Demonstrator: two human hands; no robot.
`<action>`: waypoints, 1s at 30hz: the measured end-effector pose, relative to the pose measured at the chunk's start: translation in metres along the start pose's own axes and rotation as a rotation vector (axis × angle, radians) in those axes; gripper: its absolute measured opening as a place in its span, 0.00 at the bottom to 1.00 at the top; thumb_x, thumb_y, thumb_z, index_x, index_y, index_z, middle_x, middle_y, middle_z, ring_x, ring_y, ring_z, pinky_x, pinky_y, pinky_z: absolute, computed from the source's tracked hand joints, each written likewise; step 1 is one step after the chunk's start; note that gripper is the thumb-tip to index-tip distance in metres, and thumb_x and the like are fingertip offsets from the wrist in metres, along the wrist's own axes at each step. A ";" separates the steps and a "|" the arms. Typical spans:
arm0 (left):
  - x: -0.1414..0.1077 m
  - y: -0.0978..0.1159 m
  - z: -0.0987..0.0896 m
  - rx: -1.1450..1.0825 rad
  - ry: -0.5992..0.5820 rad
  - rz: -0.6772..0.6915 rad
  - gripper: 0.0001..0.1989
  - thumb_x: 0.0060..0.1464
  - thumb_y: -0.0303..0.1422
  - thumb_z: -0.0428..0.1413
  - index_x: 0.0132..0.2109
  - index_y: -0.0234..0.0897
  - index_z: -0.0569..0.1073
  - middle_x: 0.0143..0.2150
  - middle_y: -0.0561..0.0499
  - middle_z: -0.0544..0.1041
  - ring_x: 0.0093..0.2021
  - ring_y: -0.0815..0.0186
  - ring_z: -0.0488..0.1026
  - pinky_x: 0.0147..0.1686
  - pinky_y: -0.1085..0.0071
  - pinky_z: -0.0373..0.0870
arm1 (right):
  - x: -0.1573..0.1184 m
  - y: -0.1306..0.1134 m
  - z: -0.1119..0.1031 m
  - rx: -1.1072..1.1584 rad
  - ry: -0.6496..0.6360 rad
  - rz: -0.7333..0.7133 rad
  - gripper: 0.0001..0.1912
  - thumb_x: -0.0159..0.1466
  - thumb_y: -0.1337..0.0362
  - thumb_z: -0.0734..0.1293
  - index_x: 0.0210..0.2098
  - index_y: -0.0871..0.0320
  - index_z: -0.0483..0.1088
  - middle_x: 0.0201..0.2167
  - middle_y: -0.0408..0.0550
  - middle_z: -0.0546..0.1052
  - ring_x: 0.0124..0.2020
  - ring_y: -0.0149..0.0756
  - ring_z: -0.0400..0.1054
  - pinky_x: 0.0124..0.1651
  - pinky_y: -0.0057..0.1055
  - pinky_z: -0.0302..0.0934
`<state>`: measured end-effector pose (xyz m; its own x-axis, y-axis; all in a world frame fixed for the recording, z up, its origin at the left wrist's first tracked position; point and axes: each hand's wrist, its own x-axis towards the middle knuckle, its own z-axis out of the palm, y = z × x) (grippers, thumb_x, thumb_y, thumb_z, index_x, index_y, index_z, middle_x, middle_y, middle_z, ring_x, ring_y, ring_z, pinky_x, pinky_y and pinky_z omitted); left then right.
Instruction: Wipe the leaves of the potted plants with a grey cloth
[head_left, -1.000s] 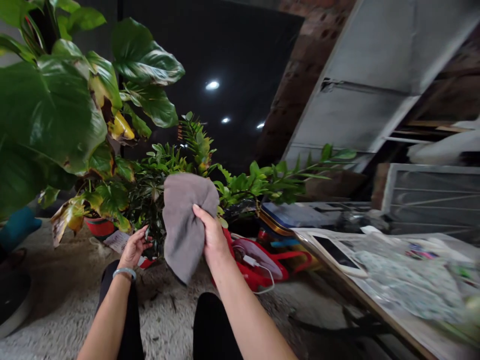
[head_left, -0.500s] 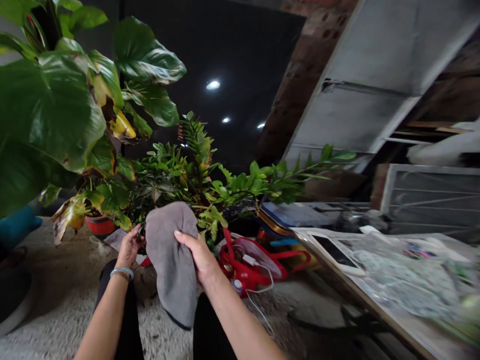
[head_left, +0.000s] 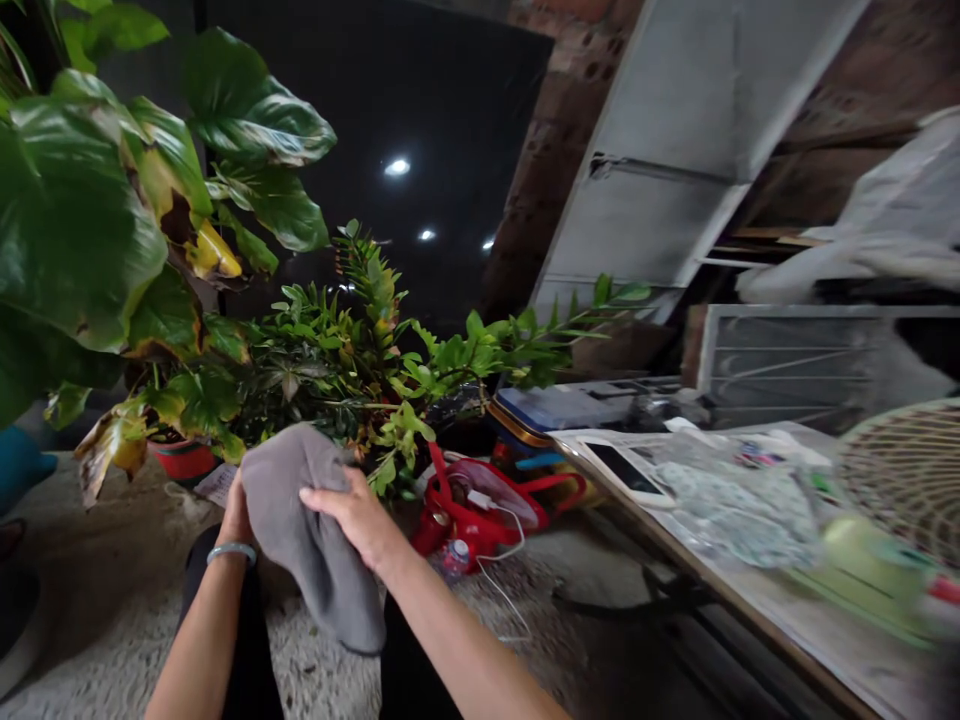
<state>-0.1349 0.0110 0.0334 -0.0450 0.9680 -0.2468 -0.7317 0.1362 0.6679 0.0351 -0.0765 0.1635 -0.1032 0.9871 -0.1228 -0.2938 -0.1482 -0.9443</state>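
A soft grey cloth (head_left: 311, 540) hangs in front of my knees, its lower end drooping between my legs. My right hand (head_left: 358, 520) grips its right side, thumb lying across the front and the other fingers mostly out of sight. At the cloth's left edge is my left hand (head_left: 237, 515), with a pale bangle (head_left: 231, 551) on the wrist; its fingers are hidden behind the cloth. Just beyond both hands grow leafy green plants (head_left: 300, 375). A piece of printed paper (head_left: 217, 484) shows beside my left hand.
A big-leaved plant (head_left: 82, 230) fills the left, above a red pot (head_left: 182, 460). To the right, a red bag (head_left: 480, 530) with a white cable sits on the rough floor. A table (head_left: 750, 600) holds a white tablet (head_left: 626, 472), plastic wrapping and a green fan (head_left: 911, 480).
My view has turned right, bringing the fan in. The cloth has moved left against my left hand and now covers its fingers, which showed beside the cloth before.
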 end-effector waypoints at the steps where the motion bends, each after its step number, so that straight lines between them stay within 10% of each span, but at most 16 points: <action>1: 0.000 0.000 0.000 0.008 -0.022 0.002 0.16 0.57 0.41 0.57 0.44 0.32 0.79 0.38 0.43 0.82 0.38 0.55 0.79 0.37 0.63 0.75 | 0.008 -0.014 -0.001 -0.001 0.018 -0.098 0.17 0.44 0.59 0.78 0.33 0.58 0.79 0.31 0.46 0.83 0.33 0.43 0.76 0.42 0.38 0.69; 4: 0.000 -0.002 -0.001 0.025 -0.084 -0.014 0.20 0.59 0.42 0.54 0.49 0.30 0.77 0.44 0.41 0.81 0.33 0.61 0.76 0.32 0.65 0.74 | 0.044 -0.039 -0.011 0.058 0.217 -0.250 0.16 0.44 0.59 0.78 0.33 0.55 0.79 0.33 0.46 0.83 0.39 0.45 0.76 0.47 0.37 0.69; 8: 0.000 -0.004 -0.004 0.031 -0.128 0.002 0.22 0.61 0.42 0.53 0.53 0.31 0.76 0.49 0.40 0.78 0.34 0.62 0.75 0.33 0.65 0.73 | 0.058 -0.006 -0.037 0.136 0.417 -0.071 0.14 0.40 0.63 0.77 0.27 0.54 0.75 0.25 0.47 0.82 0.35 0.49 0.77 0.41 0.41 0.71; 13: 0.000 -0.006 -0.008 0.019 -0.113 -0.001 0.22 0.60 0.41 0.55 0.53 0.29 0.76 0.48 0.38 0.78 0.37 0.60 0.76 0.34 0.65 0.73 | 0.010 0.030 -0.052 0.115 0.339 0.086 0.19 0.40 0.58 0.77 0.31 0.59 0.77 0.24 0.50 0.82 0.31 0.52 0.78 0.38 0.44 0.72; 21: 0.004 -0.017 -0.007 -0.023 -0.085 0.019 0.16 0.58 0.40 0.58 0.47 0.33 0.79 0.47 0.41 0.80 0.36 0.60 0.77 0.36 0.65 0.72 | 0.046 -0.059 -0.001 0.162 0.299 -0.288 0.20 0.43 0.59 0.77 0.36 0.54 0.76 0.33 0.46 0.83 0.39 0.48 0.77 0.43 0.41 0.72; 30: 0.017 -0.022 -0.015 -0.085 -0.051 0.036 0.17 0.53 0.44 0.61 0.43 0.34 0.79 0.41 0.43 0.83 0.40 0.56 0.78 0.39 0.65 0.72 | 0.005 0.004 -0.029 -0.129 0.042 0.095 0.18 0.42 0.61 0.78 0.32 0.59 0.79 0.29 0.50 0.83 0.33 0.48 0.77 0.41 0.41 0.70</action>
<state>-0.1293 0.0211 0.0043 -0.0395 0.9817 -0.1861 -0.7851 0.0847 0.6135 0.0610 -0.0700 0.1498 -0.0839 0.9711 -0.2234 -0.1597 -0.2344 -0.9589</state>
